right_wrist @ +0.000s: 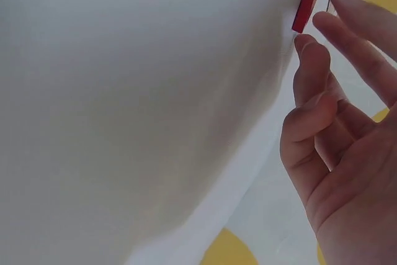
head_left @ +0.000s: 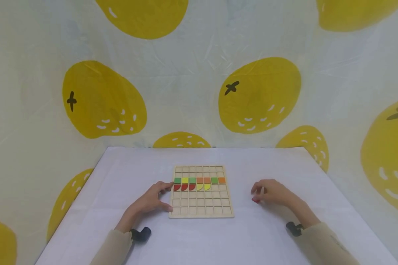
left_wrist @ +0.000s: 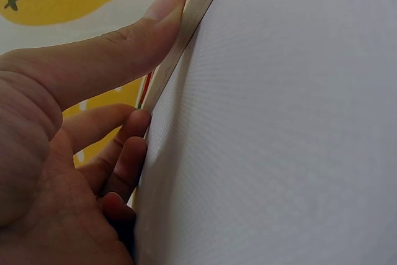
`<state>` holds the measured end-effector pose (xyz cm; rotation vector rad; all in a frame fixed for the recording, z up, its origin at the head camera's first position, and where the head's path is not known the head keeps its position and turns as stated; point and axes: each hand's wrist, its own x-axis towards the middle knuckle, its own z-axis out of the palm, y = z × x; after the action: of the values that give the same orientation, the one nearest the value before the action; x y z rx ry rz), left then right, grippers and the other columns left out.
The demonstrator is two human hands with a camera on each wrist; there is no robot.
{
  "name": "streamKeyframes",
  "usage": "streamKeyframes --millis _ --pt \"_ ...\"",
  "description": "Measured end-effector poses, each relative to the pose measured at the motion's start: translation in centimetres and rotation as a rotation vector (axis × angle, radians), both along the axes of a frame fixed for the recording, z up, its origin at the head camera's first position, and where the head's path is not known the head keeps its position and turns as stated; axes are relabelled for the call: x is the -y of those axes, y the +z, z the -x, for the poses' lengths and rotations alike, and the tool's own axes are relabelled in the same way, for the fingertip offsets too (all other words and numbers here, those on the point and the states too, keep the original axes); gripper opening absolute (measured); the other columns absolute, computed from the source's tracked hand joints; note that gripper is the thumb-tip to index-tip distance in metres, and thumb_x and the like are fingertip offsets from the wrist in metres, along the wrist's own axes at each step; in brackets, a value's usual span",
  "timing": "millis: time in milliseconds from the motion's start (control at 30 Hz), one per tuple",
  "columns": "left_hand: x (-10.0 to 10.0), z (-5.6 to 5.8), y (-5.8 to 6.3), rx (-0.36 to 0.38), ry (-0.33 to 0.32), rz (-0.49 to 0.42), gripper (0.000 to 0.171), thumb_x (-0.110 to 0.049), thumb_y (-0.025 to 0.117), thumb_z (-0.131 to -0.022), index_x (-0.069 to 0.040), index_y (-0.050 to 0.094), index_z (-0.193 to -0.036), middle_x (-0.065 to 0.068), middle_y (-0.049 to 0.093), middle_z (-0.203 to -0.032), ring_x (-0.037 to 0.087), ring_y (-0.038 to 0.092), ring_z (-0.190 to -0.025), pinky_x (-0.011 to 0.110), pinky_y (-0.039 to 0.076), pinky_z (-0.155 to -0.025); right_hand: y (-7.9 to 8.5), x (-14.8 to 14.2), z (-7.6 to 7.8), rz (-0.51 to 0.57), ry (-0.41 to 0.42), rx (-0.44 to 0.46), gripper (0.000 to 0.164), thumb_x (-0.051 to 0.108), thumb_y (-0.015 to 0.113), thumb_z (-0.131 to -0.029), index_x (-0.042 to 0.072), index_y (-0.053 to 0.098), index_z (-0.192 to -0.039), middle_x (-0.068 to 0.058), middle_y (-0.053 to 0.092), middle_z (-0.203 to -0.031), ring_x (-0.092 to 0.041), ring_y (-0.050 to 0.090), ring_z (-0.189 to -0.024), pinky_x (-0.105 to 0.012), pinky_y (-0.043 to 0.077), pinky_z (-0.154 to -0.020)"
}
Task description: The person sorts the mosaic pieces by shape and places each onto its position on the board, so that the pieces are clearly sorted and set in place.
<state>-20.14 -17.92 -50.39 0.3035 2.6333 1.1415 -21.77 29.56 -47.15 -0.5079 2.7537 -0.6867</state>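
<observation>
A pale wooden grid board lies on the table. One row holds several coloured squares in green, yellow and orange. In the row nearer me are three red quarter-circle pieces and two yellow ones. My left hand rests against the board's left edge, its thumb at the near corner and its fingertips farther up. Right of the board, my right hand has loosely bent fingers. A small red piece is at its fingertips; I cannot tell whether they touch it.
The board lies on a white-covered table. Behind the table hangs a pale curtain printed with yellow fruit. A black wrist camera is strapped on the left wrist and another black camera on the right.
</observation>
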Motion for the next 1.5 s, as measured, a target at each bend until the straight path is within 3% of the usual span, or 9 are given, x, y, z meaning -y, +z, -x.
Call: streamKeyframes --millis 367,967,1133,1233,1500 --pt "0.1 -0.1 0.1 -0.021 -0.025 0.005 0.100 -0.030 0.097 -0.067 -0.013 0.051 -0.153 0.001 0.059 -0.127 0.024 0.049 -0.121 0.049 0.044 -0.109 -0.3 0.2 0.1 -0.006 0.007 -0.010 0.011 0.023 0.080 -0.090 0.023 0.072 -0.098 0.009 0.065 -0.086 -0.013 0.055 -0.080 -0.027 0.048 -0.070" --pt "-0.1 0.1 -0.3 -0.015 0.002 0.018 0.098 -0.031 0.097 -0.067 -0.016 0.052 -0.152 -0.003 0.058 -0.124 0.019 0.049 -0.117 0.044 0.046 -0.103 -0.9 0.6 0.9 -0.048 -0.049 -0.023 0.008 0.024 0.076 -0.093 0.021 0.069 -0.096 0.006 0.064 -0.079 -0.014 0.056 -0.075 -0.031 0.048 -0.069" --pt "-0.1 0.1 -0.3 -0.014 0.003 0.021 0.098 -0.031 0.097 -0.067 -0.016 0.052 -0.152 -0.003 0.058 -0.124 0.019 0.049 -0.117 0.043 0.046 -0.103 -0.9 0.3 1.2 -0.052 -0.042 0.004 0.004 0.021 0.071 -0.097 0.022 0.071 -0.101 0.005 0.065 -0.085 -0.015 0.057 -0.079 -0.031 0.050 -0.072" --pt "-0.2 0.1 -0.3 -0.013 0.004 0.025 0.098 -0.031 0.097 -0.067 -0.016 0.052 -0.152 -0.003 0.058 -0.124 0.019 0.049 -0.116 0.043 0.046 -0.102 -0.6 0.0 1.1 -0.031 -0.023 0.035 0.014 0.013 0.069 -0.095 0.024 0.072 -0.103 0.003 0.066 -0.091 -0.017 0.057 -0.083 -0.032 0.051 -0.074" --pt "0.0 0.1 -0.1 -0.022 -0.014 0.024 0.097 -0.031 0.096 -0.068 -0.014 0.052 -0.153 -0.001 0.059 -0.125 0.020 0.049 -0.116 0.043 0.046 -0.102 0.1 0.4 0.6 -0.003 -0.019 0.090 0.016 0.017 0.079 -0.090 0.024 0.075 -0.104 0.003 0.066 -0.092 -0.017 0.057 -0.086 -0.030 0.052 -0.074"
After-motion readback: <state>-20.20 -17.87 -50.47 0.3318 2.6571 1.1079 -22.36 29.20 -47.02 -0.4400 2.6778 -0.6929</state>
